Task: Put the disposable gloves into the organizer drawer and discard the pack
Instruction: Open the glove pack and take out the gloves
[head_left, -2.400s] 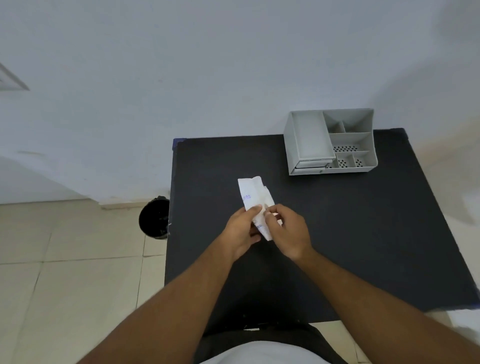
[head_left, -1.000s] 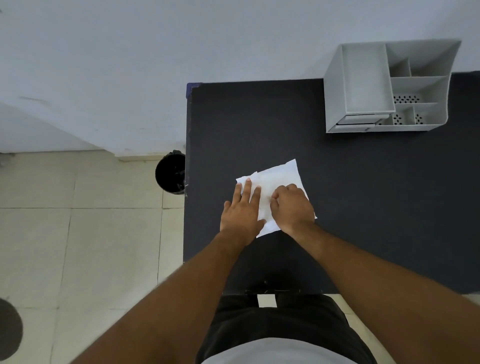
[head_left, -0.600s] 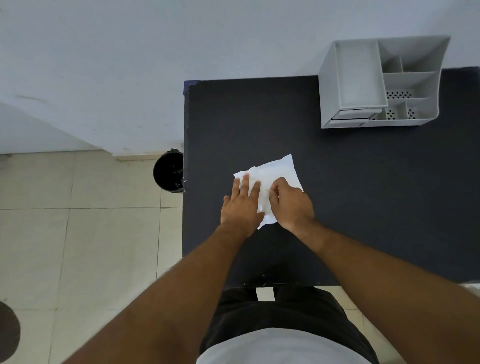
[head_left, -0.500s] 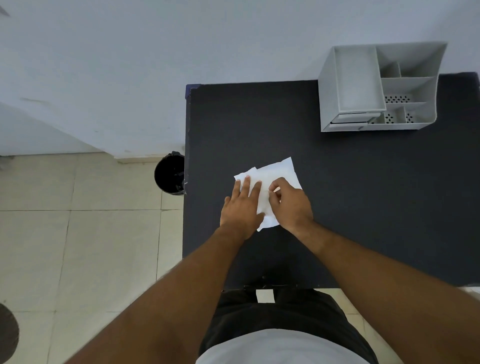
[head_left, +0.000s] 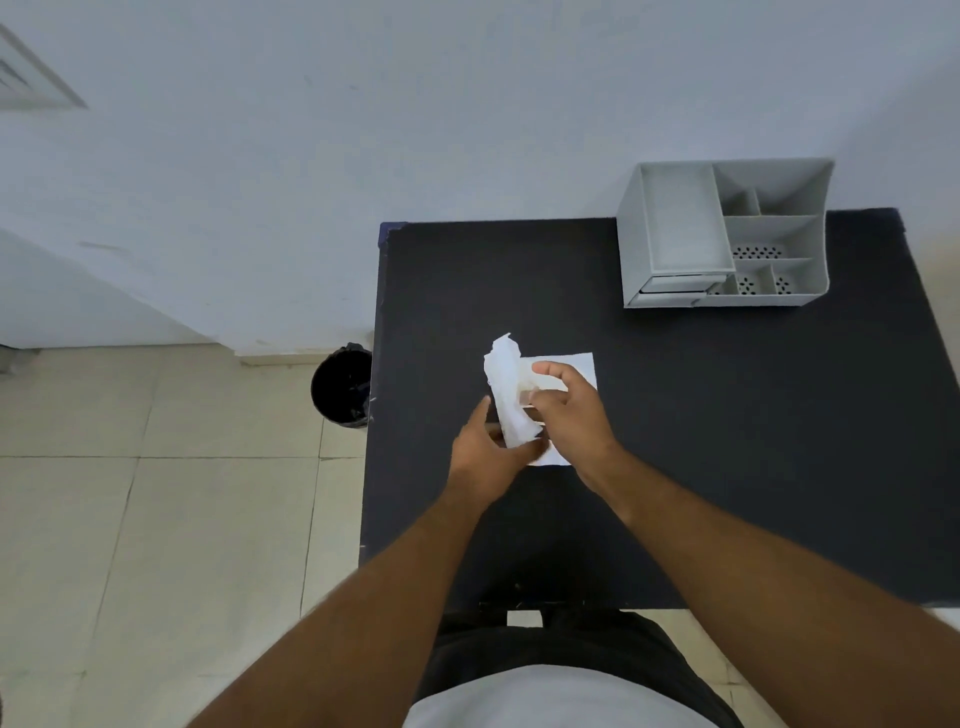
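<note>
A crumpled bunch of white, translucent disposable gloves (head_left: 506, 382) stands up off the black table (head_left: 727, 415), left of centre. My right hand (head_left: 574, 415) curls its fingers around the middle of the bunch. My left hand (head_left: 485, 449) holds the bunch's lower end from the left. The flat white pack (head_left: 579, 361) lies on the table under my right hand, mostly covered. The grey organizer (head_left: 631, 234) stands at the table's far edge, with its low drawer (head_left: 672, 286) at its front left.
A black waste bin (head_left: 343, 387) stands on the tiled floor just left of the table, by the wall. The organizer has one large tray and several small compartments. The table's left edge runs close to my left hand.
Both hands were pressing flat on the white pack. Now they have lifted, and a crumpled bunch of gloves is raised between them while the pack stays on the table.
</note>
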